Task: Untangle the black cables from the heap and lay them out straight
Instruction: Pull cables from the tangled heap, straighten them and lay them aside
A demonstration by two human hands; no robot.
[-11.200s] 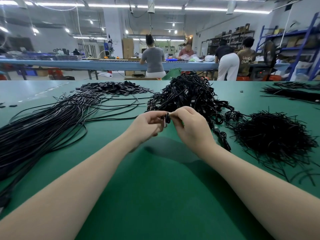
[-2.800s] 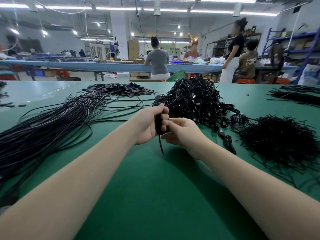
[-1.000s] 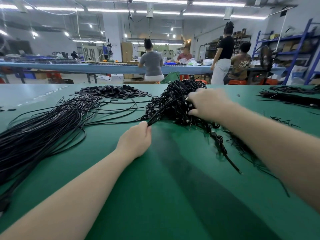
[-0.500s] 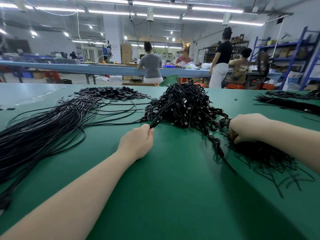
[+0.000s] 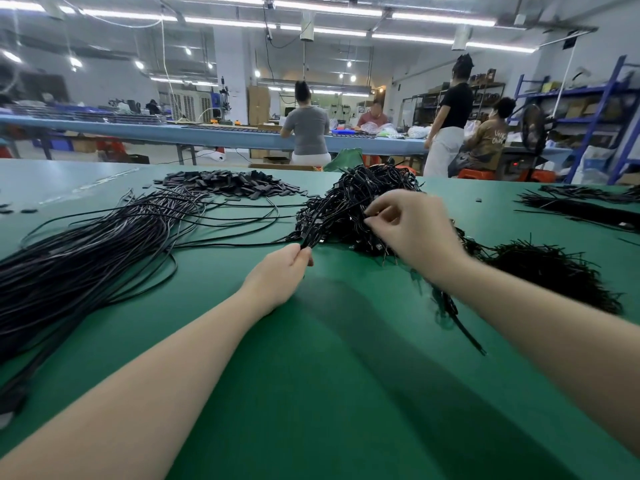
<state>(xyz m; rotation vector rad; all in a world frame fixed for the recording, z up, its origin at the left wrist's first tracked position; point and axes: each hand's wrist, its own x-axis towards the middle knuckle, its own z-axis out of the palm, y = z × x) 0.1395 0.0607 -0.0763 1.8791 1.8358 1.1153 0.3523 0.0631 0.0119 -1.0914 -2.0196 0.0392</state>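
Our left hand (image 5: pixel 278 271) pinches a cable end (image 5: pixel 306 241); our right hand (image 5: pixel 412 226), beyond it, pinches strands on the heap (image 5: pixel 346 209).

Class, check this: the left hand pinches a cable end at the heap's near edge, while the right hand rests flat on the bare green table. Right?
Not quite. The head view shows the right hand raised at the tangled heap, fingers picking at its cables. The left hand does pinch a cable end.

Bright, even light falls from long ceiling tube lamps (image 5: pixel 339 10) across the upper frame. The green bench (image 5: pixel 339 393) carries soft, broad shadows under both forearms at lower centre. Wide-angle distortion bows the edges. The right hand (image 5: pixel 408 230) is slightly motion-blurred; the background is soft.
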